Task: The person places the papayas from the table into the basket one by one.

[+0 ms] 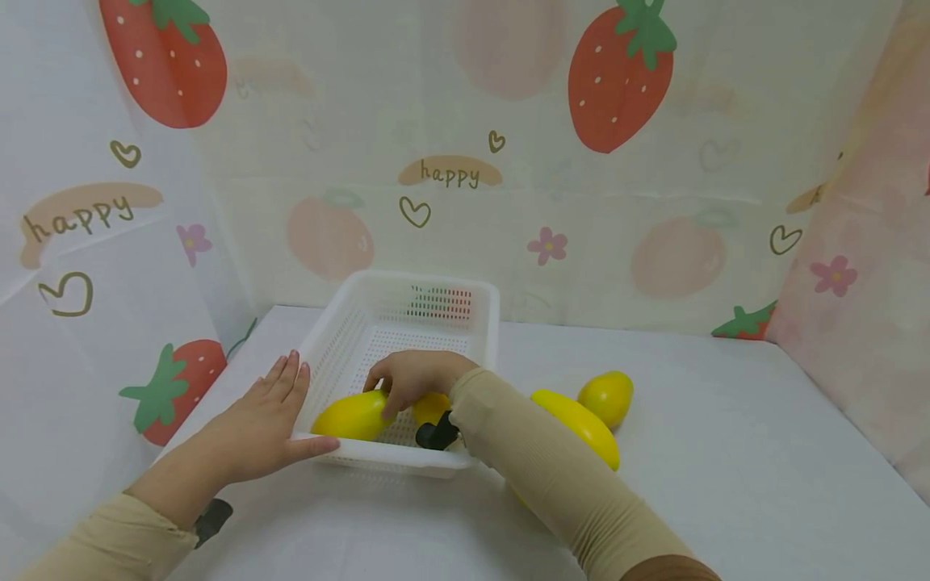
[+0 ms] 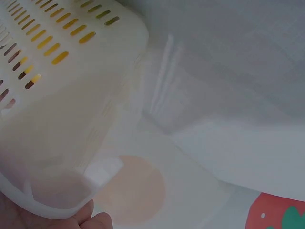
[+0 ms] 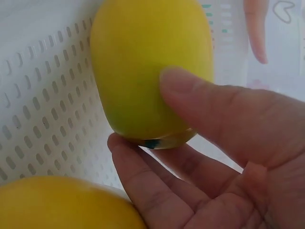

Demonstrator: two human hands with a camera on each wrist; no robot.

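A yellow mango (image 1: 349, 417) lies at the near left corner inside a white plastic basket (image 1: 392, 457). My right hand (image 1: 421, 375) reaches into the basket and pinches the mango's end, thumb on top and fingertips beneath, as the right wrist view shows. Another yellow fruit (image 3: 62, 205) sits in the basket below that hand, partly hidden. Along the basket's near left corner rests my left hand (image 1: 254, 432), fingers extended beside the left side and thumb over the front rim.
Right of the basket, a long yellow mango (image 1: 581, 428) and a rounder yellow fruit (image 1: 609, 398) lie on the white-covered table (image 1: 726, 452). A bit of yellow shows under my right forearm. Printed cloth (image 1: 450, 242) stands behind and at both sides.
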